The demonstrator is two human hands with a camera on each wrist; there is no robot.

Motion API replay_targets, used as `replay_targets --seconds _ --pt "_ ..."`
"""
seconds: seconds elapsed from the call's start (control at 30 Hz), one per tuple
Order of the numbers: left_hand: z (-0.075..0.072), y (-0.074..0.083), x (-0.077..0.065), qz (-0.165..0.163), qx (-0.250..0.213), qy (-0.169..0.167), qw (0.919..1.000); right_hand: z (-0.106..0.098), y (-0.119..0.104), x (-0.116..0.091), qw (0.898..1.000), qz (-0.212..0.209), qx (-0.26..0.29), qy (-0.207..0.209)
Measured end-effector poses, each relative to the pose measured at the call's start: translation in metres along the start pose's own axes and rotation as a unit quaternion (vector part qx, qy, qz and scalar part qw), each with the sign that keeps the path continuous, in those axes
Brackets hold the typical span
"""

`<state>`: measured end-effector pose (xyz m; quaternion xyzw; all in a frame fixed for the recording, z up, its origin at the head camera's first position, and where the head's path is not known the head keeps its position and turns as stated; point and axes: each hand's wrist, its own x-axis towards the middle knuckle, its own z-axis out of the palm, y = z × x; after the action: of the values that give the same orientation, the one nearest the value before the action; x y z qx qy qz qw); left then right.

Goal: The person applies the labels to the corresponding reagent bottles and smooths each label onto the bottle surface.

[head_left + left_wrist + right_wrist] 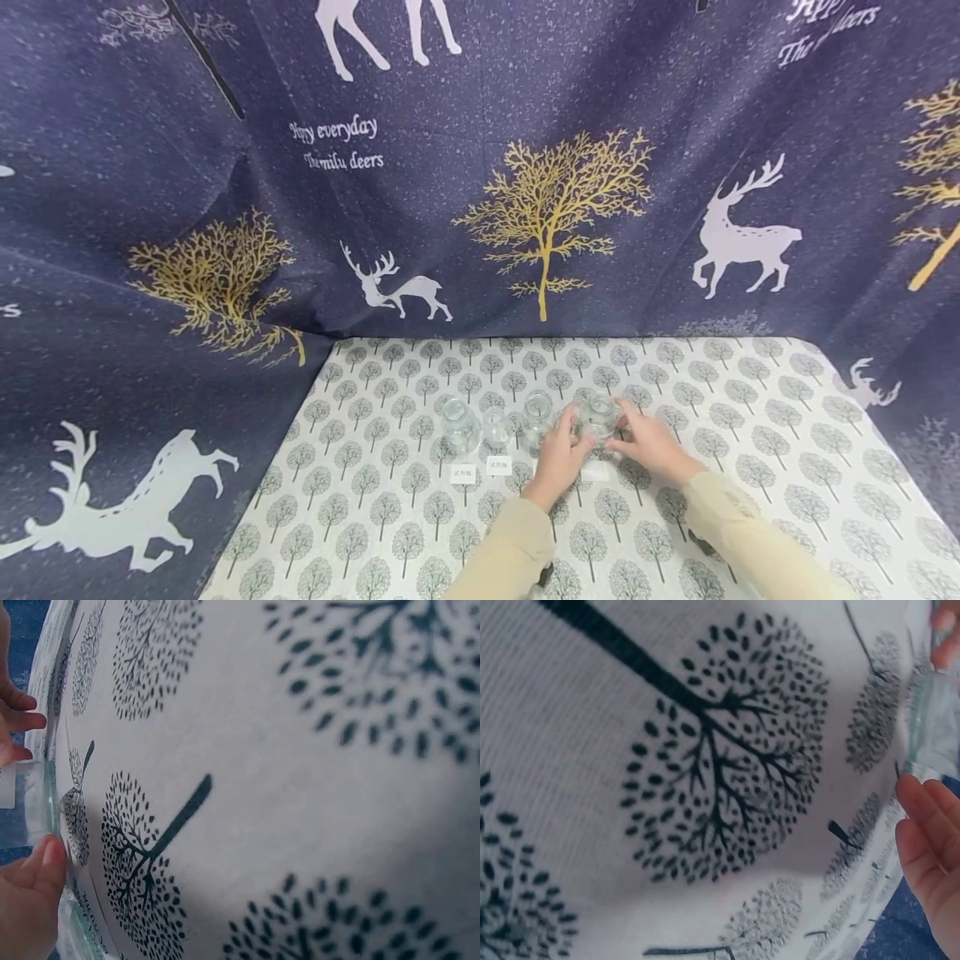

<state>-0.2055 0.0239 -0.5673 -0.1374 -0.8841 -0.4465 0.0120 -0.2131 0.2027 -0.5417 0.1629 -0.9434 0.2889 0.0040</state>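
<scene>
In the head view a clear glass jar point(602, 410) stands on the patterned cloth at the right end of a row of glassware. My left hand point(557, 460) is at its left side, thumb and forefinger spread along the glass. Opposite, my right hand point(651, 443) has its fingertips at the jar's right side. In the right wrist view the fingers point(930, 825) look fairly straight beside the glass jar point(934, 720). The left wrist view shows my left thumb area point(49, 862) against clear glass point(37, 802). How firmly either hand touches cannot be told.
To the left stand another clear jar point(537, 407), a smaller glass bottle point(496, 427) and a wide jar point(460, 427). White printed labels point(462, 474) lie in front of them. A dark blue curtain point(420, 200) hangs behind the tree-print tablecloth point(375, 517).
</scene>
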Motion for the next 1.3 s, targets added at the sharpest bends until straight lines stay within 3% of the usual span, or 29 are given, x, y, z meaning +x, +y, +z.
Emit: replay_targets --seconds 0.17,0.23,0.43,0.63,0.73,0.93,1.1,1.17,1.3 --pt "-0.012 -0.002 -0.013 -0.037 0.008 -0.047 0.9982 -0.012 -0.003 -0.001 0.997 0.034 0.063 -0.006" --pt "-0.02 -0.003 -0.019 -0.027 0.028 -0.056 0.9977 -0.017 -0.006 -0.001 0.996 0.035 0.078 0.002" --pt "-0.045 -0.015 -0.032 -0.008 0.069 -0.066 0.9954 -0.031 -0.025 0.001 0.992 0.001 0.112 0.062" --pt "-0.067 -0.027 -0.034 0.011 0.098 -0.055 0.9936 -0.028 -0.056 0.003 0.98 -0.045 0.16 0.112" --pt "-0.074 -0.033 -0.033 0.006 0.098 -0.065 0.9931 -0.02 -0.069 0.003 0.978 -0.053 0.179 0.089" --pt "-0.079 -0.042 -0.031 -0.012 0.099 -0.096 0.9904 0.005 -0.085 0.002 0.977 -0.044 0.208 -0.017" --pt "-0.077 -0.048 -0.029 -0.012 0.118 -0.106 0.9873 0.029 -0.081 0.005 0.967 0.008 0.236 -0.091" --pt "-0.076 -0.049 -0.03 -0.017 0.126 -0.107 0.9861 0.038 -0.078 0.007 0.96 0.03 0.259 -0.106" --pt "-0.073 -0.05 -0.03 -0.03 0.142 -0.107 0.9837 0.054 -0.074 0.008 0.956 0.052 0.265 -0.111"
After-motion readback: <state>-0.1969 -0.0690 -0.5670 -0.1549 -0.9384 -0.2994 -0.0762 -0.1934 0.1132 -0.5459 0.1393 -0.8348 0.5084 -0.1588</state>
